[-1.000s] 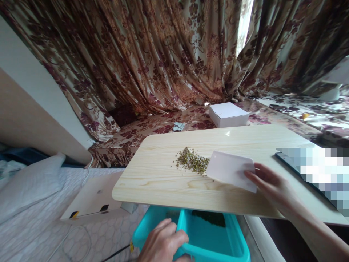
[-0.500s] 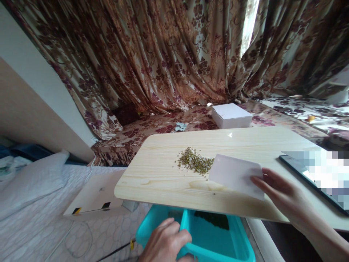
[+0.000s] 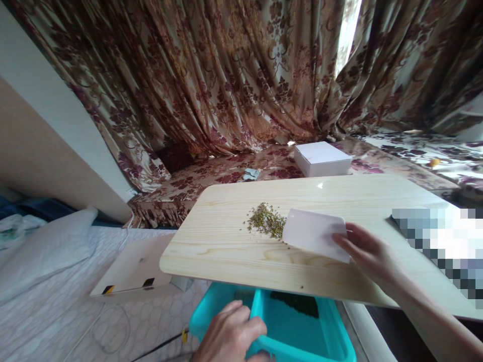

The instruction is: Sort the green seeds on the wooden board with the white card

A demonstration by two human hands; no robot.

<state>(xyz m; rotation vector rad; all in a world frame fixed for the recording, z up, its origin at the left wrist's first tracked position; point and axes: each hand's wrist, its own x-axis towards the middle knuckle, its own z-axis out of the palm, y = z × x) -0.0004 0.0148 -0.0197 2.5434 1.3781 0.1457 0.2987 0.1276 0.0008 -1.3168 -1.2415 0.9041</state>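
A small heap of green-brown beans (image 3: 266, 221) lies on a pale wooden board (image 3: 226, 246). My right hand (image 3: 368, 254) grips a white plastic scraper (image 3: 315, 234) by its right end; the scraper's left edge touches the right side of the heap. Below the board's near edge sits a turquoise plastic bin (image 3: 302, 337) with dark beans inside. My left hand (image 3: 230, 337) is closed over the bin's near-left rim.
A white box (image 3: 322, 158) stands behind the board on floral fabric. Patterned curtains hang at the back. A flat white device (image 3: 130, 269) and a pillow (image 3: 41, 249) lie on the bed at left. A dark phone edge (image 3: 400, 223) rests on the board's right, partly blurred.
My right hand has pushed the scraper left into the heap, bunching the beans tighter. My left hand stays on the bin.
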